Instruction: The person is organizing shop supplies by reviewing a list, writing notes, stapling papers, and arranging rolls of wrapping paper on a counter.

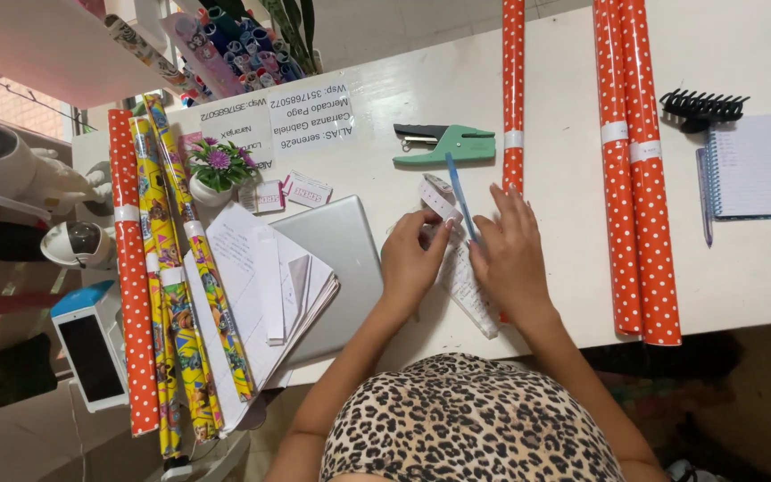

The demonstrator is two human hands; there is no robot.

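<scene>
From the head camera, a long white paper strip [461,277] lies on the white table [742,277] between the two hands. The left hand [410,261] pinches the strip's upper end with thumb and fingertips. The right hand [510,254] rests just beside it — fingers loosely spread, gripping a blue pen [459,192] whose tip sits on the strip. A green hole punch [448,143] lies beyond the hands, and a red dotted wrapping roll [512,89] runs up from behind the right hand.
</scene>
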